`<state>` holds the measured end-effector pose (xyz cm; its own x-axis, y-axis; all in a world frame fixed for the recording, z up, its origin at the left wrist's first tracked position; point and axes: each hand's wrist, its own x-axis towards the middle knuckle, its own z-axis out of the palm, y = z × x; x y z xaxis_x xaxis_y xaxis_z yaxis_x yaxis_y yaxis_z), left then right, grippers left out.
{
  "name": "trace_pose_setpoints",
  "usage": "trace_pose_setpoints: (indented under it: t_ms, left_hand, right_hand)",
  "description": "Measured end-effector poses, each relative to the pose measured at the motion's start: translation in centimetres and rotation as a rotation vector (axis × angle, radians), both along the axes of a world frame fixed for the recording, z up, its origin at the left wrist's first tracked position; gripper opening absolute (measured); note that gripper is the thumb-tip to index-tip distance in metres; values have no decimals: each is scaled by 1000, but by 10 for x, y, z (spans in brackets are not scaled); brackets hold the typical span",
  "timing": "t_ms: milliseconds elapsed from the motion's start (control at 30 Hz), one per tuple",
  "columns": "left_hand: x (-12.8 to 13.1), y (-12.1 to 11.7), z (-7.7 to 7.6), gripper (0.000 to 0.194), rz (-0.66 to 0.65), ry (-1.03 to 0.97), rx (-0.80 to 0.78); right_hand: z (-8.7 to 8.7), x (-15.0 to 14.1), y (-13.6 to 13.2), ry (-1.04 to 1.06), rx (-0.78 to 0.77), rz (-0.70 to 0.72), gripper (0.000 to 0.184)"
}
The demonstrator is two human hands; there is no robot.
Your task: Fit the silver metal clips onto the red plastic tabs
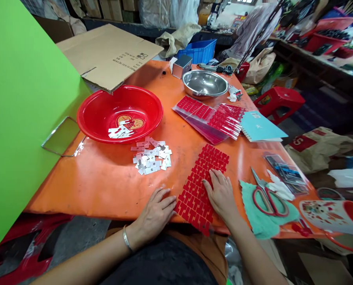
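Observation:
A sheet of red T-shaped stickers (198,178) lies at a slant before me, its near end jutting past the table edge. On its right side rests my right hand (222,194), thumb and fingers apart, fingertips on the red pieces. My left hand (155,211) lies flat at the sheet's lower left edge, fingers stretched out and holding nothing I can see. Beyond it is a loose pile of small white and silvery flat pieces (152,158), some looking pinkish. More white pieces (121,131) lie inside a red basin (149,105).
Further red sheets in clear plastic (212,116), a light blue notebook (261,126) and a steel bowl (206,84) stand farther back. Red-handled scissors (268,200) lie on a green cloth (250,221) at right. Cardboard (111,51) overhangs the basin; a green panel (25,99) fills the left.

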<state>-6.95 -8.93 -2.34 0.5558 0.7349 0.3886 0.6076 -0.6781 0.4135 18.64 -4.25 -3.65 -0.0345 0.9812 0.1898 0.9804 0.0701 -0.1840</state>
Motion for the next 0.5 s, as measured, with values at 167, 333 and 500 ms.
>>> trace_pose_setpoints:
  t_ms: [167,333,500]
  left_hand:
    - [1,0,8,15,-69,-27,-59]
    - [-9,-8,9,15,-109,-28,-92]
    - [-8,-5,4,25,-81,26,-59]
  right_hand:
    - [0,7,10,35,24,20,53]
    - [-1,9,1,23,22,70,57]
    - [-8,10,9,-36,24,43,57]
